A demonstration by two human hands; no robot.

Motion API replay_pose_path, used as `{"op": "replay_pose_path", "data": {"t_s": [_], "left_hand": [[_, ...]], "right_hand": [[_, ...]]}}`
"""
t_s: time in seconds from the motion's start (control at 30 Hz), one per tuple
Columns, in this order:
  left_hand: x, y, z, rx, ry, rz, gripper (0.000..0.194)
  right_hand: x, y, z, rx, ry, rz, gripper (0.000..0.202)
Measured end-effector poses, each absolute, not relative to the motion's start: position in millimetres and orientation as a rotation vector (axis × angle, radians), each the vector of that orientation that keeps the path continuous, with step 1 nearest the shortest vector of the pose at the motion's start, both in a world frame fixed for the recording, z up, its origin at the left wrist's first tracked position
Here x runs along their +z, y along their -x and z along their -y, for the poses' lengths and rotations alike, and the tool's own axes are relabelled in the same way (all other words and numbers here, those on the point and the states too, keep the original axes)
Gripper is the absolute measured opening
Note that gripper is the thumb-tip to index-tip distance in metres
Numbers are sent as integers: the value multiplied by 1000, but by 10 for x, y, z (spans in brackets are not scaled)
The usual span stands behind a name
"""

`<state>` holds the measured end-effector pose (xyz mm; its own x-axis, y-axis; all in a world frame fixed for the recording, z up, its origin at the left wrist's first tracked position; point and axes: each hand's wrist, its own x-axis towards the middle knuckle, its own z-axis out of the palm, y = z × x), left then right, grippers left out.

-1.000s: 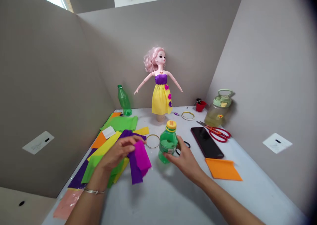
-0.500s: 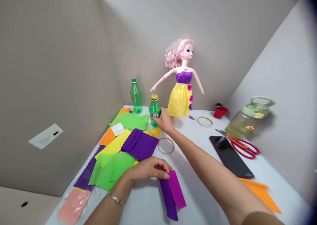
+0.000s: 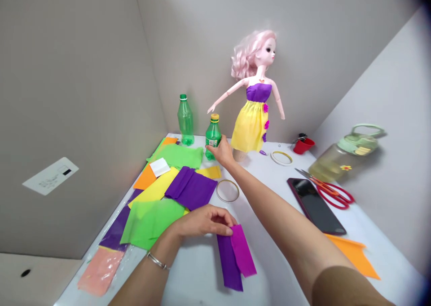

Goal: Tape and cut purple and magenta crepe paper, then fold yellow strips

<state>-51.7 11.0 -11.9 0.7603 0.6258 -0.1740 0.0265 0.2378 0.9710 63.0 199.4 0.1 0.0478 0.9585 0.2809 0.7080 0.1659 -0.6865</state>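
Observation:
My left hand [image 3: 210,221] pinches two strips of crepe paper, a purple strip [image 3: 230,263] and a magenta strip [image 3: 244,252], which hang side by side over the table. Farther back, my right hand [image 3: 222,150] wraps round the lower part of a small green bottle [image 3: 213,131] with a yellow cap. The bottle is upright; the fingers on its far side are hidden. Just right of it stands a pink-haired doll [image 3: 251,126] in a purple top and yellow skirt. A folded purple sheet [image 3: 195,190] and a thin ring [image 3: 217,190] lie between my hands.
Green, yellow and orange sheets [image 3: 155,223] spread along the left. A taller green bottle [image 3: 186,122] stands behind. On the right are a phone [image 3: 316,206], red-handled scissors [image 3: 333,192], a water jug [image 3: 340,155], a tape ring [image 3: 281,158] and a red cup [image 3: 303,146].
The camera view has shifted slightly, so the doll and bottles appear higher. Both hands keep their holds, on the strips and on the small bottle.

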Motion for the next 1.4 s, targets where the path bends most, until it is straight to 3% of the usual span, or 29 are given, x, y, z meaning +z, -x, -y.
{"op": "replay_pose_path", "data": {"t_s": [0.27, 0.37, 0.6, 0.97, 1.4], "left_hand": [[-200, 509, -107, 394, -1335, -654, 33], [-178, 500, -87, 366, -1391, -658, 29], [-143, 446, -16, 338, -1454, -674, 24], [-214, 354, -22, 383, -1428, -733, 33], [-212, 372, -27, 363, -1455, -757, 24]], "right_hand": [[112, -921, -1327, 538, 1466, 1843, 39], [188, -1172, -734, 724, 1308, 1987, 19], [192, -1697, 340, 1166, 1271, 1962, 11], [39, -1747, 339, 1291, 1260, 1900, 13], [-67, -1797, 325, 1283, 1248, 1947, 9]]}}
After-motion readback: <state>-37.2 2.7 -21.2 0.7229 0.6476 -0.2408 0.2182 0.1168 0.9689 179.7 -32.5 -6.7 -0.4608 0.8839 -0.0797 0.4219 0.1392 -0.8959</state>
